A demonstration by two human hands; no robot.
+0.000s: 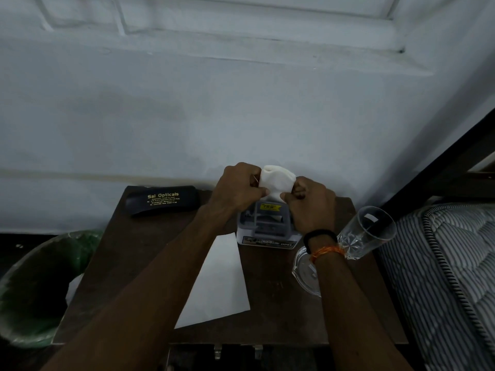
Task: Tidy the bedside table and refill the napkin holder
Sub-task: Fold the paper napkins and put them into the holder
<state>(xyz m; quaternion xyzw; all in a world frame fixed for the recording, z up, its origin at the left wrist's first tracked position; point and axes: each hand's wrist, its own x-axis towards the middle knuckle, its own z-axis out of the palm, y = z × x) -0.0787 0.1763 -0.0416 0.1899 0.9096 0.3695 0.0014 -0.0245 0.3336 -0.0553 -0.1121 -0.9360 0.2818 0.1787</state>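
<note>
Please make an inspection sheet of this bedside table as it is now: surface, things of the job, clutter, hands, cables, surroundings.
Surface: dark wooden table, partly covered.
Job's things: white napkins held above the grey napkin holder.
Clutter: black spectacle case at the back left; white sheet of paper lying flat; clear glass; clear glass dish under the right wrist.
Hands: left hand and right hand both grip the napkins.
Cables: nothing seen.
Surroundings: white wall behind; green-lined bin left; striped mattress right.
</note>
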